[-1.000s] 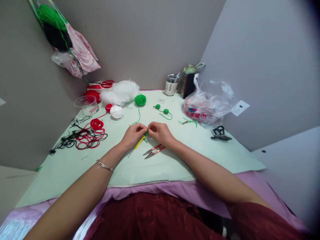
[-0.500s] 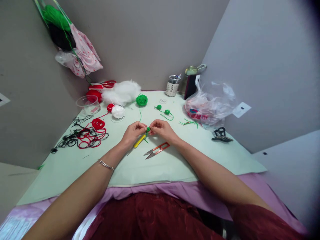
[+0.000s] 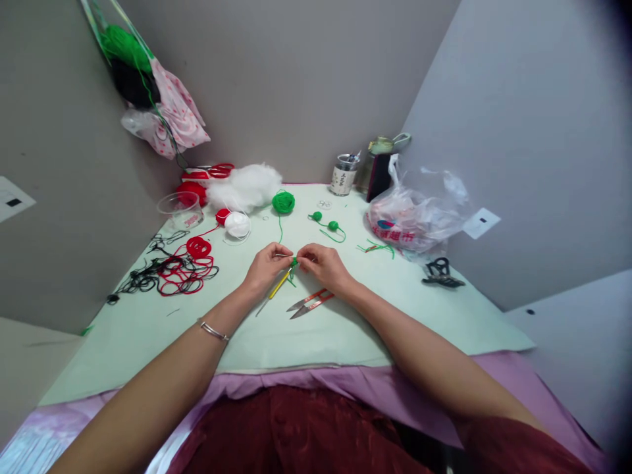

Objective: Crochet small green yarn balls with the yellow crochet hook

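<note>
Both hands meet above the middle of the table. My left hand (image 3: 270, 268) pinches a small green crochet piece (image 3: 295, 262) from the left, and my right hand (image 3: 323, 264) pinches it from the right. The fingers cover most of it. A yellow-handled crochet hook (image 3: 280, 284) slants down and left from just below the piece; whether a finger grips it, I cannot tell. Green yarn runs up from the hands to a green yarn ball (image 3: 283, 202). Orange-handled thread snips (image 3: 309, 305) lie below my right hand, partly covered by it.
Red and black yarn (image 3: 185, 273) lies tangled at left, by a clear plastic cup (image 3: 180, 209). White stuffing (image 3: 247, 186) and a white yarn ball (image 3: 237, 224) are behind. Two small green balls (image 3: 333, 226), a pen cup (image 3: 344, 175), a plastic bag (image 3: 415, 214) and a black hair claw (image 3: 442, 272) are toward the right.
The whole view has shifted slightly. My right hand now covers more of the snips' handle. The yellow hook appears turned a little, and both hands still pinch the green piece.
</note>
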Demonstrator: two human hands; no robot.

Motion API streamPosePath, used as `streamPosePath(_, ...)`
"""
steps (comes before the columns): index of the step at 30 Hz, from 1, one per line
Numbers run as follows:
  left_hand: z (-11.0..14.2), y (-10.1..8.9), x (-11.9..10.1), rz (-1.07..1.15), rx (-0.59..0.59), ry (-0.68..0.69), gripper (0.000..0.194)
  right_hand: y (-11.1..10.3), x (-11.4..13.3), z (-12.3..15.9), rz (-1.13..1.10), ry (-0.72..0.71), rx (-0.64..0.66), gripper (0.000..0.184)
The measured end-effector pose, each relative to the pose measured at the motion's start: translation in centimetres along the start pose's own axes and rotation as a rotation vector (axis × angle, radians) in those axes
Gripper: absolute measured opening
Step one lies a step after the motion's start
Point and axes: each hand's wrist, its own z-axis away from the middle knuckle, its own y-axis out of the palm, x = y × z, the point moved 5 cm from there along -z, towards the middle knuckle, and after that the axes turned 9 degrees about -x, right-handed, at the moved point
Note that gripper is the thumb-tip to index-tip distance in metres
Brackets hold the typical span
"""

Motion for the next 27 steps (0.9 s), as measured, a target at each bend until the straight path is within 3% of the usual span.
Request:
streamPosePath(15,0.1,0.6,0.6,0.178,0.075,-0.113,0.031,0.0,0.6,0.1,0.061,-0.077,0.015,0.012)
streamPosePath(21,0.0,0.6,1.1,0.213,0.089,-0.176,0.016,0.0,1.7,0.5,0.15,-0.175,0.016,0.01)
streamPosePath(27,0.1,0.8,0.9,0.271,0.075,-0.172,0.016,0.1,2.6,0.8,0.223,-0.266,-0.03,0.013)
